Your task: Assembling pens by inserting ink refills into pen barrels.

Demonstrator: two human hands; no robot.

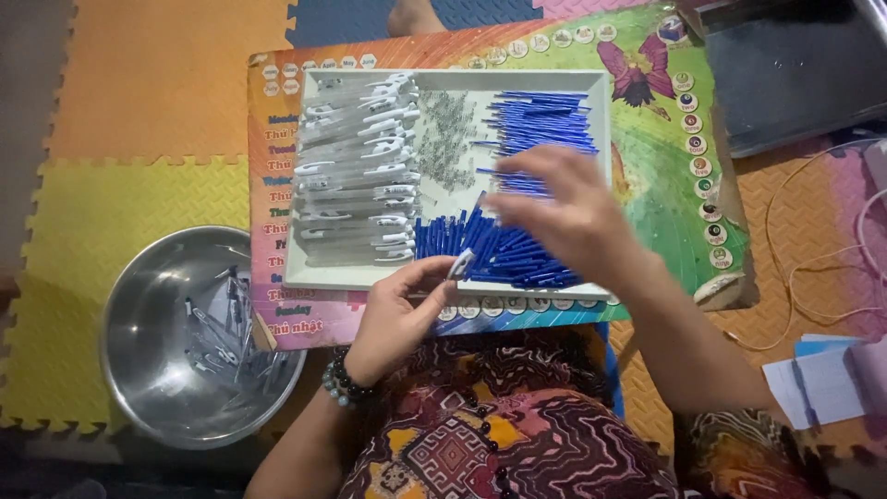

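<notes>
Both hands work over a white rectangular tray (pixel 601 111): the right hand (pixel 564 208), fingers loosely spread and blurred, hovers over the heap of blue pen tubes (pixel 517 249), while the left hand (pixel 397 310) pinches one small clear-and-white pen part (pixel 459 265) at the tray's near edge. Judging by the shiny steel bowl (pixel 139 305) on the foam mat holding only a modest pile of finished pens (pixel 226 337), most white clips (pixel 360 166), tubes and tiny springs (pixel 448 139) remain.

Steel bowl (pixel 139 314) left on foam mats (pixel 139 102); paper stack (pixel 822 383) right.
</notes>
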